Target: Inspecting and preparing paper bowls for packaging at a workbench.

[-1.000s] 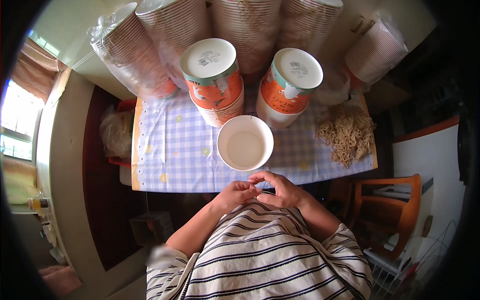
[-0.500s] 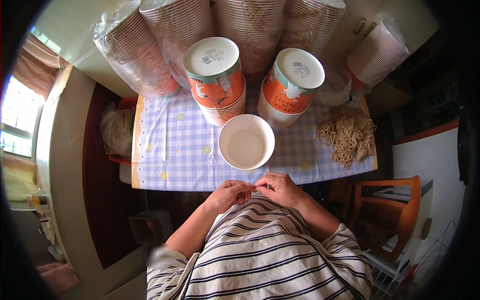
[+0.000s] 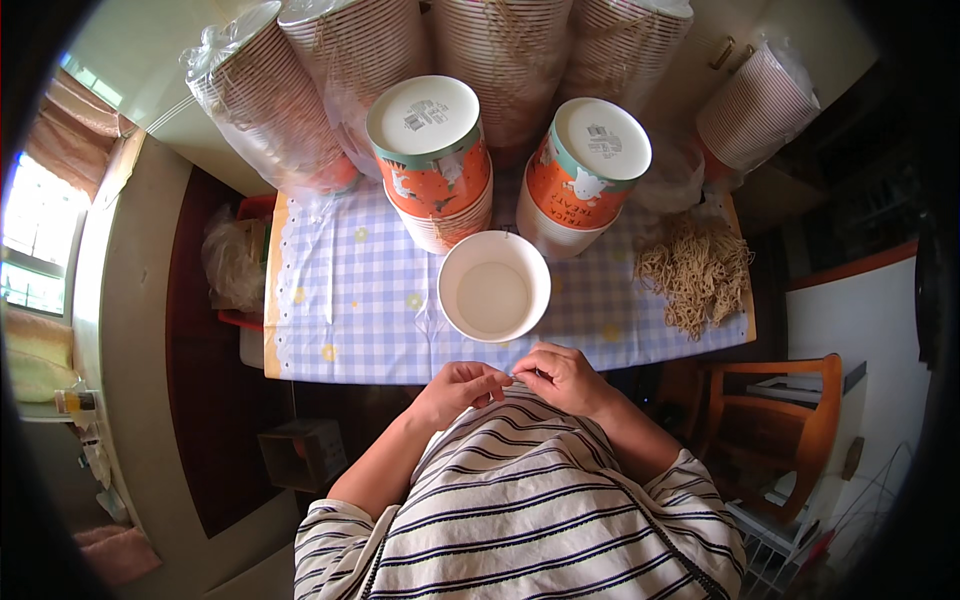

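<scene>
Just in front of the table's near edge, my left hand (image 3: 462, 390) and my right hand (image 3: 562, 380) meet fingertip to fingertip. Both are closed in a pinch, and whatever lies between the fingertips is too small to make out. Beyond them a white paper tub (image 3: 493, 286) stands upright with its open mouth up; its inside is bare. Behind it are two upside-down stacks of orange-and-green printed paper tubs, the left stack (image 3: 437, 180) and the right stack (image 3: 580, 185). Neither hand touches the tubs.
A blue-and-white checked cloth (image 3: 370, 300) covers the table. Tall plastic-wrapped stacks of tubs (image 3: 500, 60) line the back. A heap of tan cords or rubber bands (image 3: 695, 270) lies at the right. A wooden chair (image 3: 775, 440) stands right of the table, and a cardboard box (image 3: 303, 453) sits low at left.
My left fingers have shifted slightly and loosened a little from the right ones. The hands stay in the same place; tubs and stacks have not moved.
</scene>
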A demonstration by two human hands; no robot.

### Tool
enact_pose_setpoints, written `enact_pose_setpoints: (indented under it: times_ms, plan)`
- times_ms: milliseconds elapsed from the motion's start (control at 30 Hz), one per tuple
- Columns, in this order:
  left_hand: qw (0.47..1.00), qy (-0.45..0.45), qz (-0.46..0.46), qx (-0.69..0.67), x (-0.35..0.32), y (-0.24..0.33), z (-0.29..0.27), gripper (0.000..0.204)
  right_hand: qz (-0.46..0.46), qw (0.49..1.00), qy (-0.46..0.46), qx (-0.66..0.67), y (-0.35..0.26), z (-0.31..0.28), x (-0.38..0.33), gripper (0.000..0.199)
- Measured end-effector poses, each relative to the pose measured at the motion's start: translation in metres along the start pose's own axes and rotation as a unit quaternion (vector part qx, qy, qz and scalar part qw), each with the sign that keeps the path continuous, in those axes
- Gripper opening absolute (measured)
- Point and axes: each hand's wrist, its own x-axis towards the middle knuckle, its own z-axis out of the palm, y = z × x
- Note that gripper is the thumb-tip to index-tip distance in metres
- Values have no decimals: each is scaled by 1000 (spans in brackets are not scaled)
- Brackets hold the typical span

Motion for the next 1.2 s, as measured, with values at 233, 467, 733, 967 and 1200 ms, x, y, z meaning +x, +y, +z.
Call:
enact_pose_setpoints:
  times_ms: [233, 467, 733, 967, 1200]
  plan:
    - [998, 24, 6, 49, 1, 3, 3, 20, -27, 1000, -1, -8, 1, -1, 2, 10]
    - [995, 43, 47, 79, 1, 1, 6, 16, -19, 1000, -5, -10, -5, 0, 4, 12]
    - [941, 137, 153, 270, -4, -4, 19, 15, -93, 990, 18, -108, 6, 9, -1, 15]
    - [882, 148, 229, 384, -7, 1, 21, 9, -99, 988, 24, -117, 6, 12, -3, 15]
    - [883, 148, 219, 387, -7, 5, 21, 7, -109, 987, 47, -109, 7, 14, -3, 15]
